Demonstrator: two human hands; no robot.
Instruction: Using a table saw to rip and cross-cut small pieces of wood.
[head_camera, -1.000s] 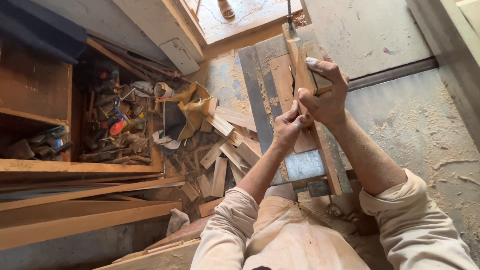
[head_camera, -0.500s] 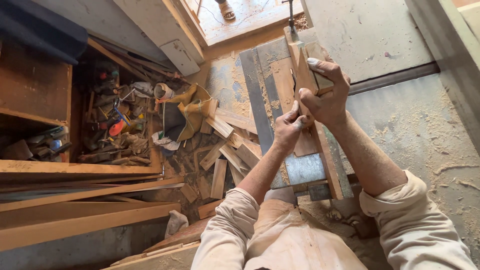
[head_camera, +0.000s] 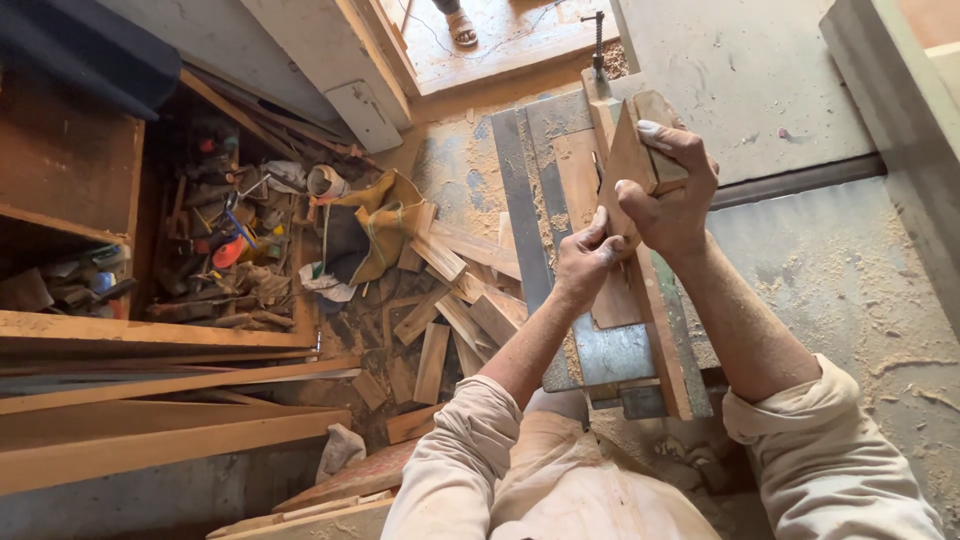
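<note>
1. The right hand (head_camera: 668, 195) is closed around a small wooden block (head_camera: 632, 160), thumb on its left face and fingers wrapped over its far right edge, holding it just above the counter (head_camera: 612, 352).
2. The block is roughly triangular. Its point aims far, toward the clamp screw (head_camera: 597, 45), and its wide end sits in the palm. Its long axis therefore runs near to far, about parallel to the wooden fence strip (head_camera: 655, 320) along the counter.
3. The left hand (head_camera: 585, 262) lies just near and left of the block. Its fingers are loosely curled, with the thumb and forefinger tips reaching up to the block's lower left edge. Whether they pinch the block or only touch it cannot be told.
4. The right hand is thus the carrying hand and the closer one. The left hand comes in from the near left, with its knuckles over the flat board (head_camera: 615, 300) on the metal plate (head_camera: 525, 190).
5. A heap of wood offcuts (head_camera: 450, 320) lies on the sawdust-covered floor (head_camera: 860, 290) to the left of the counter, well apart from both hands.
</note>
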